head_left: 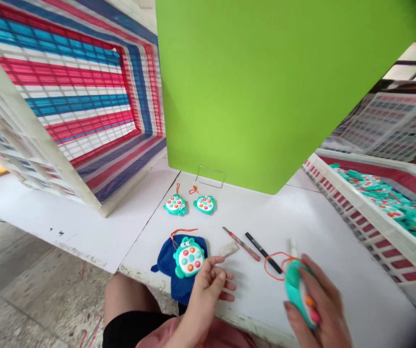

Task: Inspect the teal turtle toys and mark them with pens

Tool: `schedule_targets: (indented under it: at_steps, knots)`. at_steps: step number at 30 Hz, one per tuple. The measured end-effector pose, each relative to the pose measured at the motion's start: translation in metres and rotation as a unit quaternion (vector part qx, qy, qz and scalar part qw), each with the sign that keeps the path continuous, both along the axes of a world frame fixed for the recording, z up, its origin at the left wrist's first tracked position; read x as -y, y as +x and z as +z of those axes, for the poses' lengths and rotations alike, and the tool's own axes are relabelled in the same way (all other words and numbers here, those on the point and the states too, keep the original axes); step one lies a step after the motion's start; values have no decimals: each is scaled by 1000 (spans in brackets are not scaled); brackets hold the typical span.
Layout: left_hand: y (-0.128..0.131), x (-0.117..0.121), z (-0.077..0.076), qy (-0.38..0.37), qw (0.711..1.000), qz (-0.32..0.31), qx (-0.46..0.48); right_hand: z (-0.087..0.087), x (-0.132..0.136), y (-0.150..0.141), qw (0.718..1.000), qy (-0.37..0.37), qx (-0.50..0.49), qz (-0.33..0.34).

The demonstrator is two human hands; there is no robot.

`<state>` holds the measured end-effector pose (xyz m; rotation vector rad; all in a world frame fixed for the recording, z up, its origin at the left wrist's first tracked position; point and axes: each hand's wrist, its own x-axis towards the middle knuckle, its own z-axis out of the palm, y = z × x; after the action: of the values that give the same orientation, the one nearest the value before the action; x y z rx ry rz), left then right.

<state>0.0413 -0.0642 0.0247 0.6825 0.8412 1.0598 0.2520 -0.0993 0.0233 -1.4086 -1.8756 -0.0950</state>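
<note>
In my right hand [326,302], at the lower right, is a turquoise turtle-shaped pop toy [297,287], held on its side with its orange cord loop hanging off to the left. My left hand [213,285] holds nothing; its fingers are loosely curled and apart. Beside it, a second turtle toy [189,257] lies face up on a dark blue cloth [184,288], its coloured buttons showing. Two more turtle toys, one on the left [175,205] and one on the right [205,204], lie farther back on the white table.
A black marker [263,252], a thin red-and-green tool [242,244] and a greyish scrap [229,249] lie mid-table. A green board [266,96] stands behind. A lined crate [84,179] lies tipped at left; another crate [360,232] at right holds many turtle toys.
</note>
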Motion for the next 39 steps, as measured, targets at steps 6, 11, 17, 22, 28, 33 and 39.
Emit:
schedule_targets:
  at_steps: [6, 11, 17, 22, 28, 33, 39]
  knots:
    - [0, 2, -4, 28, 998, -4, -52, -25, -6, -7, 987, -104, 107, 63]
    - [2, 8, 1, -51, 993, -90, 54, 0, -7, -33, 977, -142, 38, 152]
    - [1, 10, 12, -63, 992, -39, 100, 8, -6, -58, 866, -305, -379, 117]
    - [-2, 10, 12, 2, 997, -42, 64, 1, -6, -63, 813, -363, -451, 54]
    - [-2, 7, 12, 36, 996, -76, 14, -14, -5, -58, 785, -375, -488, 69]
    - [-4, 7, 13, 27, 998, -57, 5, -9, -4, -57, 773, -378, -491, 139]
    - [-4, 8, 12, -9, 999, -44, -23, -7, -6, -61, 826, -388, -389, 128]
